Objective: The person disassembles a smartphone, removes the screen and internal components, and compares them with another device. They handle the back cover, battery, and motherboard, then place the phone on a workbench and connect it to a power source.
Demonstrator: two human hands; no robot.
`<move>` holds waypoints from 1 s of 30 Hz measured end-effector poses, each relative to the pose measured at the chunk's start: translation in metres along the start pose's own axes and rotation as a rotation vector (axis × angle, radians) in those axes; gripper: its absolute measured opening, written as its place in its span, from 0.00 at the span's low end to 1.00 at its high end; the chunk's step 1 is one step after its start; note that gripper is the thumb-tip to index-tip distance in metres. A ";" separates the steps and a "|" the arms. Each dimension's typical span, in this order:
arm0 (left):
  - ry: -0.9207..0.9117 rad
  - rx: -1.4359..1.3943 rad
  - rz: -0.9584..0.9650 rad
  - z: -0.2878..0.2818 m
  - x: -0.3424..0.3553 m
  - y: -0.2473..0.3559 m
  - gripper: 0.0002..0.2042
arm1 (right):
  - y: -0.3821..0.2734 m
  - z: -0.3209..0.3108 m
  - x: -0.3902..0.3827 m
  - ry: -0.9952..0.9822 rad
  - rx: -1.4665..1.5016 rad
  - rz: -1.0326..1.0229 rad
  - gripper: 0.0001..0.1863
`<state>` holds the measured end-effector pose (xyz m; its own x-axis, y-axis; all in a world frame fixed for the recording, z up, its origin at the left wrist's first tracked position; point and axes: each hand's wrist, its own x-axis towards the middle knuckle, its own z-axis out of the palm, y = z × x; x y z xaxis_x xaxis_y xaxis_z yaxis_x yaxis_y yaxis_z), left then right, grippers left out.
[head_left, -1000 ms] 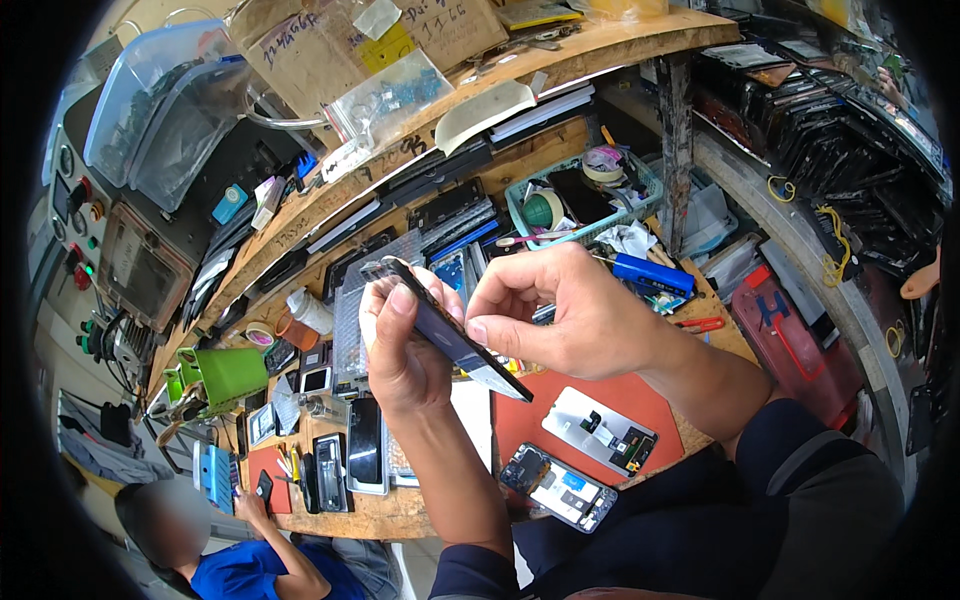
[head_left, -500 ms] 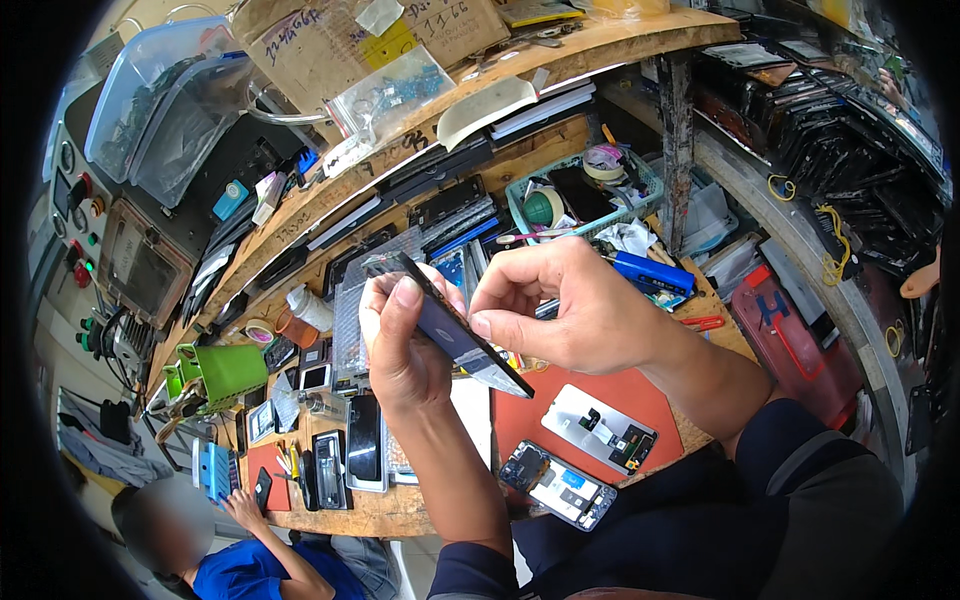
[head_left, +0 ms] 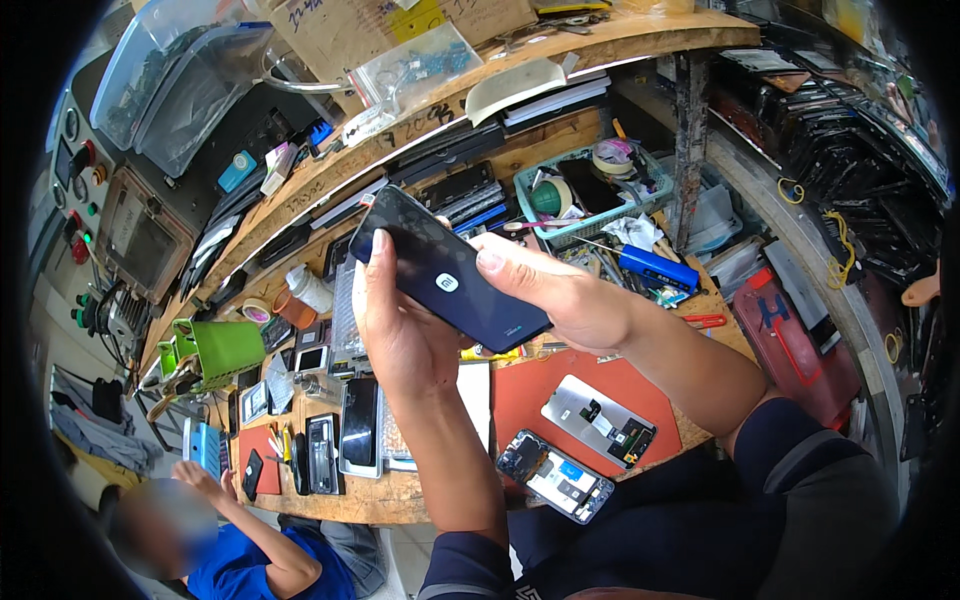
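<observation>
Both hands hold up a dark smartphone (head_left: 425, 250), its screen tilted toward me with a small white logo in the middle. My left hand (head_left: 400, 335) is closed around the left edge, thumb on the glass and fingers behind. At the right edge, my right hand (head_left: 565, 300) grips it too, its thumb lying along the glass and its other fingers mostly hidden. Below them, a silver-backed phone screen panel (head_left: 580, 405) with a flex cable lies on a red mat (head_left: 655, 400). An opened phone body (head_left: 560, 485) rests near the mat's front edge, its inner parts showing.
A teal basket (head_left: 655, 185) of tapes stands behind my hands, with a blue tool (head_left: 655, 268) nearby. On the left are a green bin (head_left: 225, 352) and several phones. A co-worker in a blue shirt (head_left: 240, 560) sits at lower left. Stacked dark panels (head_left: 850, 165) fill the right.
The phone has turned from nearly edge-on to showing me its lit screen. My right hand has moved from beside it to grip its edge. The co-worker's hands have risen off the table.
</observation>
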<state>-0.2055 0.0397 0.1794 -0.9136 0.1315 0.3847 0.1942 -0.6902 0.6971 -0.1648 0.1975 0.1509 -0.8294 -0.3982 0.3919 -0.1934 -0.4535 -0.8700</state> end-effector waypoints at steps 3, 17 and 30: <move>0.009 0.140 0.029 -0.006 0.002 0.005 0.10 | -0.007 0.008 0.001 -0.025 0.253 0.024 0.29; -0.015 0.146 0.288 -0.016 -0.003 0.018 0.12 | -0.016 0.002 -0.008 -0.141 0.465 -0.048 0.34; -0.373 0.737 0.144 0.006 -0.020 0.007 0.05 | -0.055 -0.023 -0.019 0.043 0.585 -0.350 0.40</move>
<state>-0.1836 0.0366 0.1803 -0.7092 0.3941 0.5845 0.6017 -0.0937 0.7932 -0.1506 0.2480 0.1844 -0.7919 -0.1230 0.5982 -0.1487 -0.9112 -0.3842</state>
